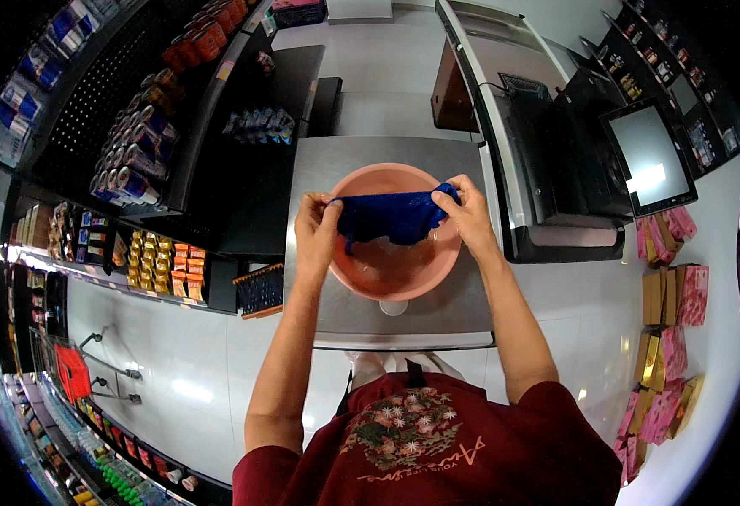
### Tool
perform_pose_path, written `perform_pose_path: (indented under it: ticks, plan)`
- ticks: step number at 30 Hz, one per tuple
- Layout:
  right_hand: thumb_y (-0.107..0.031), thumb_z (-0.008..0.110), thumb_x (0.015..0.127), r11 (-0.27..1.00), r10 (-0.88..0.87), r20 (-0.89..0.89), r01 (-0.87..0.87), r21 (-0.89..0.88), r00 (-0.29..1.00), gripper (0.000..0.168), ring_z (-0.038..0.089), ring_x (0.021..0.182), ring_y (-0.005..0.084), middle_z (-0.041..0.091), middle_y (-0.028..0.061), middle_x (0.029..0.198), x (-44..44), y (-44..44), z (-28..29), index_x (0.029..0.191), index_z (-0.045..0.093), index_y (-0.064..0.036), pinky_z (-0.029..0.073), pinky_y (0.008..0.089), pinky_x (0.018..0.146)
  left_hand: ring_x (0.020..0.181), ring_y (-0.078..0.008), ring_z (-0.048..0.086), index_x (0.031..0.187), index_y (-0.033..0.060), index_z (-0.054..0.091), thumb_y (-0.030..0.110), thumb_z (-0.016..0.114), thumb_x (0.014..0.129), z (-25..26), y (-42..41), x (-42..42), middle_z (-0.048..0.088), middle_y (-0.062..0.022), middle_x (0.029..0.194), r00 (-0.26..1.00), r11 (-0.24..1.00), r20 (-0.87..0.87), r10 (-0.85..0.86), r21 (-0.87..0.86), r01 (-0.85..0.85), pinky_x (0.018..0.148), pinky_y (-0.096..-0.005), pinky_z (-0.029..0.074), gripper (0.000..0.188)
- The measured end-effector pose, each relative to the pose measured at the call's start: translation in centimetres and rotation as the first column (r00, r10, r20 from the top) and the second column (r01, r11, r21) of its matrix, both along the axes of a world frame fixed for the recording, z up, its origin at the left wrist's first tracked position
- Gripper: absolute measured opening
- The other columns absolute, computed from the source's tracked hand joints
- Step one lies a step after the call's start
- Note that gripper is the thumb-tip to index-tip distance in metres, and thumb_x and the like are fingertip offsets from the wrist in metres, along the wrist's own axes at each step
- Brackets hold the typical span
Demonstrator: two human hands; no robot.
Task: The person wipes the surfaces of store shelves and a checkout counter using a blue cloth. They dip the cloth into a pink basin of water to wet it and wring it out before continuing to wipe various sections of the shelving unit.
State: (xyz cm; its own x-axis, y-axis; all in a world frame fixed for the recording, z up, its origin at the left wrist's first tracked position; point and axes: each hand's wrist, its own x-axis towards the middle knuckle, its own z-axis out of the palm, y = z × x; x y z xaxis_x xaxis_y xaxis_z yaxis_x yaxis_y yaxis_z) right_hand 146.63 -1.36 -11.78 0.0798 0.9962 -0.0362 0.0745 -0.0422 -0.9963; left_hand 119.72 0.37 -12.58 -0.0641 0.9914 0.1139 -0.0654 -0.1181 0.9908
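A dark blue cloth (386, 215) is stretched between my two hands over a round pink basin (357, 288) that holds water. My left hand (317, 221) pinches the cloth's left corner between thumb and fingers, at the basin's left rim. At the right, my right hand (465, 212) grips the bunched end of the cloth, above the basin's right rim. The cloth's lower edge hangs unevenly, close to the water; whether it touches is hard to tell. Under the basin is a grey metal counter top (338, 316), and a small white round object (393, 307) shows partly beneath its near rim.
A checkout counter with a black machine (566, 158) and a monitor (648, 158) stands to the right. Shelves with drink cans (136, 164) and packaged snacks (164, 265) are at the left. A shopping cart (72, 370) is at lower left, and pink boxes (661, 360) line the right wall.
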Motion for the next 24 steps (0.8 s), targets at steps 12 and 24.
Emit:
perform_pose_path:
  ticks: [12,24]
  plan:
    - [-0.01,0.066,0.095,0.956,0.262,0.026,-0.256,-0.142,0.965,0.02,0.063,0.095,0.0118,0.068,0.0033,0.107,-2.0,-1.2,-9.8,0.113,0.068,-0.001,0.053,0.0247,0.08,0.116,-0.0218,0.062,0.142,-0.0023,0.049,0.003,0.062,0.094,-8.3,-2.0,0.8,0.064,-0.0154,0.126,0.934,0.932,-0.148,-0.325,-0.215,0.29,0.096,-0.032,0.053,0.05]
    - [-0.009,0.059,0.093,0.97,0.178,0.025,-0.18,0.163,0.984,0.018,0.06,0.089,0.0085,0.067,0.0022,0.099,-3.8,0.3,7.1,0.108,0.065,-0.002,0.05,0.0254,0.084,0.097,-0.0327,0.07,0.133,0.0012,0.059,0.017,0.078,0.08,-5.7,-1.5,5.4,0.072,-0.0162,0.107,0.873,0.852,-0.177,-0.454,-0.374,0.367,0.086,-0.0372,0.056,0.058]
